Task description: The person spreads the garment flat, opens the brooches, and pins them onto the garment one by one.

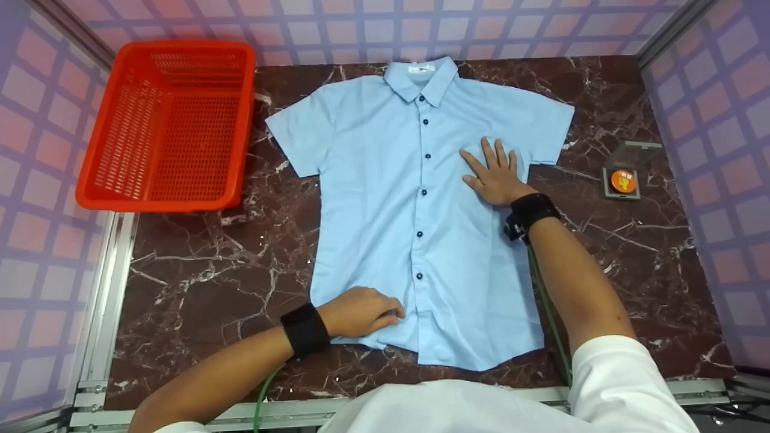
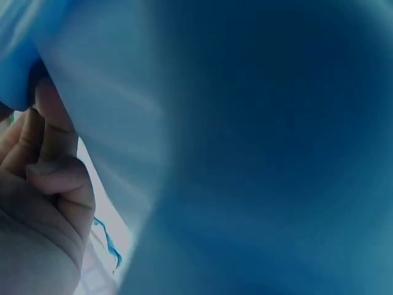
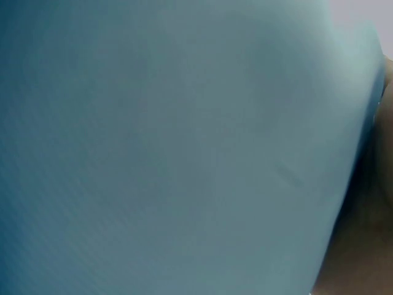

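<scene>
A light blue short-sleeved shirt (image 1: 373, 198) lies front up and spread out, collar at the far side, with dark buttons down its middle. Flat on its chest, right of the buttons, rests my right hand (image 1: 494, 175) with fingers spread. Near the lower hem, left of the buttons, my left hand (image 1: 361, 311) touches the shirt with loosely bent fingers, and the cloth puckers there. The left wrist view shows the bent fingers and thumb of this hand (image 2: 49, 203) beside close, blurred cloth. Blue cloth (image 3: 184, 153) fills most of the right wrist view, hiding the right fingers.
A red plastic basket (image 1: 237, 156) stands at the far left. To the right of the shirt sits a small open case (image 1: 631, 153) with an orange round sticker (image 1: 623, 181). The dark marbled tabletop (image 1: 204, 288) has checkered walls on three sides.
</scene>
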